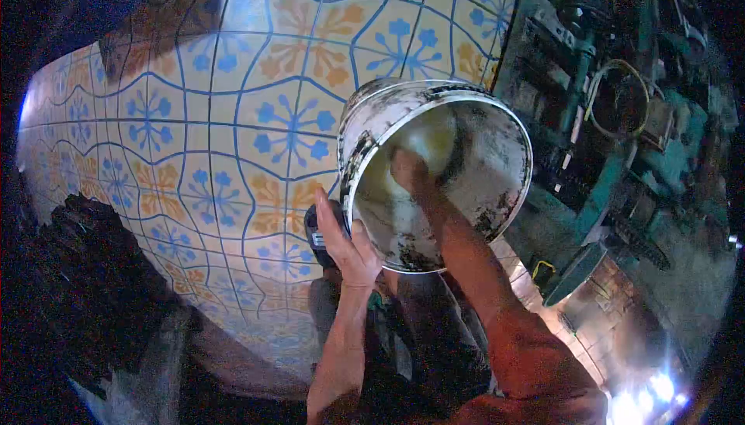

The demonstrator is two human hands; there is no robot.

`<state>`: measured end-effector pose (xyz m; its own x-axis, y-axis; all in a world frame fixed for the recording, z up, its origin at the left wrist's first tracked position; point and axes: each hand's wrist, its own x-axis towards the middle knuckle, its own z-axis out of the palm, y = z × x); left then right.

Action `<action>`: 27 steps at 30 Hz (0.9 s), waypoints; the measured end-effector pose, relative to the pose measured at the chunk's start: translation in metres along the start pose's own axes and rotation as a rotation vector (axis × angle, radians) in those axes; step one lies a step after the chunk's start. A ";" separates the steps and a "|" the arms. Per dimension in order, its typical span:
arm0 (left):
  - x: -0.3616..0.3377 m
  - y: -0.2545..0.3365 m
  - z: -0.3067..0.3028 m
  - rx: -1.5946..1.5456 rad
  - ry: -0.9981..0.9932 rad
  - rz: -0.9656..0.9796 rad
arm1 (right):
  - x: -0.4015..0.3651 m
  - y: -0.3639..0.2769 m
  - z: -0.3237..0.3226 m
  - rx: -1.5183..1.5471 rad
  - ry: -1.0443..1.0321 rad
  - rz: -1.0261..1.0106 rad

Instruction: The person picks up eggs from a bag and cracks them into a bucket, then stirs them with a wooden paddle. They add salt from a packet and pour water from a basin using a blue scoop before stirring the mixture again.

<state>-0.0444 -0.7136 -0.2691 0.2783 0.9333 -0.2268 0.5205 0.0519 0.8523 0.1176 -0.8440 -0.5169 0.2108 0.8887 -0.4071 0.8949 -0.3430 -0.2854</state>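
Note:
A white bucket (512, 138) with dark stains is tilted so that its mouth faces me. My left hand (348, 250) grips its near left rim, the fingers stretched along the outside and the thumb by the edge. Deep inside the bucket is my right hand (408, 169), close to the bottom and inner wall. Its fingers look curled, and whatever they hold is hidden. A pale yellowish patch (434, 142) shows on the bucket's bottom beyond that hand.
Patterned floor tiles (291, 130) in blue and orange spread left and ahead. Dark green machinery (590, 114) with a looped hose (618, 99) stands on the right. A dark, rough heap (93, 285) lies at left. Bright light glares at lower right.

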 end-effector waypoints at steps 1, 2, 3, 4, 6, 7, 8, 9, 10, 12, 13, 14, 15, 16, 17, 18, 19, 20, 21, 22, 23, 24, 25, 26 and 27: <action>0.000 0.000 -0.001 0.004 0.003 0.007 | 0.005 0.001 -0.004 0.018 0.051 0.063; 0.000 -0.003 0.000 -0.009 0.008 0.016 | 0.011 0.007 -0.007 0.034 0.109 0.127; 0.000 -0.005 0.001 -0.013 0.009 0.010 | 0.019 0.012 -0.011 0.052 0.172 0.190; -0.002 -0.007 0.001 -0.018 0.010 0.001 | 0.024 0.012 -0.021 0.069 0.230 0.254; -0.004 -0.008 0.005 -0.094 0.033 -0.015 | 0.015 0.002 -0.056 -0.079 0.277 0.318; -0.005 -0.005 0.004 -0.051 0.004 -0.021 | -0.003 0.006 -0.052 0.024 0.171 0.242; -0.003 -0.002 0.000 -0.010 -0.018 -0.023 | -0.020 0.019 -0.036 0.123 0.067 0.159; -0.002 0.001 -0.003 0.035 -0.038 -0.025 | -0.030 0.026 -0.034 0.221 -0.038 0.074; -0.002 0.004 -0.003 0.017 -0.040 -0.039 | -0.030 0.014 -0.062 0.160 -0.171 0.106; -0.004 0.007 -0.007 0.100 -0.095 -0.084 | -0.032 -0.019 -0.125 0.113 -0.278 0.186; -0.003 0.010 -0.010 0.145 -0.119 -0.104 | -0.032 -0.039 -0.164 0.086 -0.333 0.224; -0.002 0.017 -0.013 0.148 -0.139 -0.095 | -0.040 -0.047 -0.180 -0.047 -0.306 0.211; -0.006 0.022 -0.017 0.175 -0.178 -0.109 | -0.051 -0.051 -0.193 -0.182 -0.279 0.199; -0.011 0.023 -0.019 0.200 -0.217 -0.121 | -0.066 -0.044 -0.192 -0.176 -0.150 0.132; -0.016 0.022 -0.023 0.229 -0.259 -0.130 | -0.078 -0.035 -0.190 -0.176 -0.187 0.194; -0.020 0.020 -0.029 0.210 -0.310 -0.091 | -0.082 -0.037 -0.200 -0.170 -0.226 0.252; -0.023 0.024 -0.039 0.182 -0.336 -0.082 | -0.088 -0.043 -0.214 -0.160 -0.274 0.299; -0.028 0.029 -0.048 0.154 -0.367 -0.075 | -0.104 -0.044 -0.235 -0.228 -0.288 0.102; -0.028 0.037 -0.054 0.119 -0.407 -0.052 | -0.114 -0.049 -0.244 -0.216 -0.312 0.135; -0.027 0.046 -0.064 0.227 -0.462 -0.045 | -0.121 -0.052 -0.253 -0.203 -0.328 0.175; -0.028 0.041 -0.071 0.266 -0.444 -0.031 | -0.122 -0.051 -0.263 -0.198 -0.347 0.193; -0.034 0.025 -0.081 0.313 -0.431 -0.024 | -0.126 -0.053 -0.275 -0.105 -0.376 0.266; -0.034 0.016 -0.093 0.361 -0.423 -0.010 | -0.129 -0.055 -0.286 -0.016 -0.398 0.342; -0.031 0.023 -0.109 0.423 -0.412 -0.043 | -0.135 -0.069 -0.318 0.131 -0.323 0.450; -0.028 0.034 -0.125 0.484 -0.400 -0.077 | -0.142 -0.078 -0.338 0.277 -0.246 0.557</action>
<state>-0.1358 -0.6935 -0.1749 0.4569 0.7234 -0.5176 0.8313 -0.1401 0.5379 0.1504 -0.8402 -0.1436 0.4869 0.4727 -0.7345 0.5378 -0.8248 -0.1743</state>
